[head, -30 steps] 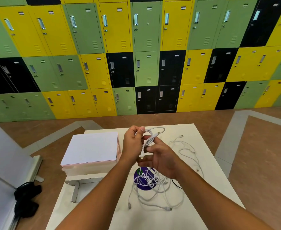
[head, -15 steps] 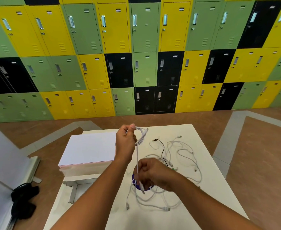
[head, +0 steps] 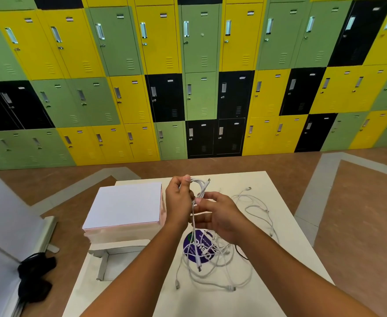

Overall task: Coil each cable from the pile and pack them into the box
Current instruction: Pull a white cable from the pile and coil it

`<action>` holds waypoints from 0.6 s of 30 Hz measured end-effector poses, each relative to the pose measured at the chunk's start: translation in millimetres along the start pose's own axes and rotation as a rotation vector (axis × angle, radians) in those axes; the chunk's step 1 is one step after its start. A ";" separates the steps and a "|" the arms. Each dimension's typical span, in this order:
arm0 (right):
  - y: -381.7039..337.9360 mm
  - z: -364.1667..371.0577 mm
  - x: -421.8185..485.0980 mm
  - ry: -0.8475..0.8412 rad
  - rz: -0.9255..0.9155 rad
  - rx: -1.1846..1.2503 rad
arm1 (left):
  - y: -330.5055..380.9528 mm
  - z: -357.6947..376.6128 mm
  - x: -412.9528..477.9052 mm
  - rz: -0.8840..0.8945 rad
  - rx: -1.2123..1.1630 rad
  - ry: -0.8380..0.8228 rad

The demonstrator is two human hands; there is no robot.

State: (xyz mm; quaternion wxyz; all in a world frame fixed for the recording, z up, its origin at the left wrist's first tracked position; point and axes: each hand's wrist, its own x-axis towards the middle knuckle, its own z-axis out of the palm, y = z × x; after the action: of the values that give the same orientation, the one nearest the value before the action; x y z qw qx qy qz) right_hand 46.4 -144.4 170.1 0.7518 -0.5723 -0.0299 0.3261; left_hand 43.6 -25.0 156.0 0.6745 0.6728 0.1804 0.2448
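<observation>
— White cable, thin and limp, partly gathered into a few small loops. Pinched at the top of those loops by left hand, thumb and forefinger closed round the bundle.

— And right hand?

— Just right of the left and a little lower, nearly touching. Thumb and fingertip nipping the same strand just below the loops; other fingers loosely curled, holding nothing else.

— Loose end?

— Hanging almost straight down from the right fingertips, long axis vertical. Ending in a plug dangling over the pile on the table, near a purple sticker. Touching the pile or just clear of it: cannot tell.

— Next, probably?

— Likely sliding the right hand down that tail, then lifting up and over to the left for another loop. Right hand nearer the slack, left only anchoring.

— Risk?

— Snagging on the tangle below; several white leads crossing there, hard to separate by eye.

— Box?

— White, pink-edged, just left of the left hand, on the table's far left part. Contents not visible from here. No finished coil in sight, so seemingly early in the job.
</observation>
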 end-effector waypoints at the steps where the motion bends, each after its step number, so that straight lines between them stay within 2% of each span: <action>1: 0.7 1.6 1.1 0.026 -0.005 -0.018 | -0.4 2.3 -2.7 0.002 -0.008 -0.014; 5: 3.5 -4.6 9.8 0.217 -0.040 -0.115 | -0.3 3.6 -4.3 -0.068 -0.017 -0.100; 8: 1.1 -21.0 11.9 0.345 -0.108 -0.377 | 1.4 -5.0 1.1 -0.226 -0.057 -0.204; 13: -2.9 -27.1 9.9 0.306 -0.158 -0.683 | -0.2 -8.5 1.7 -0.380 -0.029 -0.381; 15: -3.9 -25.8 10.4 0.284 -0.187 -0.759 | -1.2 -5.0 -1.1 -0.302 0.082 -0.397; 18: -3.8 -23.7 9.7 0.226 -0.224 -0.786 | 0.6 -4.1 -2.8 -0.109 0.182 -0.327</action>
State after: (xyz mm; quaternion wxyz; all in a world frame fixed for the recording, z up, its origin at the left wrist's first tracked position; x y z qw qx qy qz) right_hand 65.7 -159.7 162.2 0.5059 -0.8408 -0.1313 0.1411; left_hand 38.8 -23.2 156.2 0.6434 0.7510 0.1260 0.0780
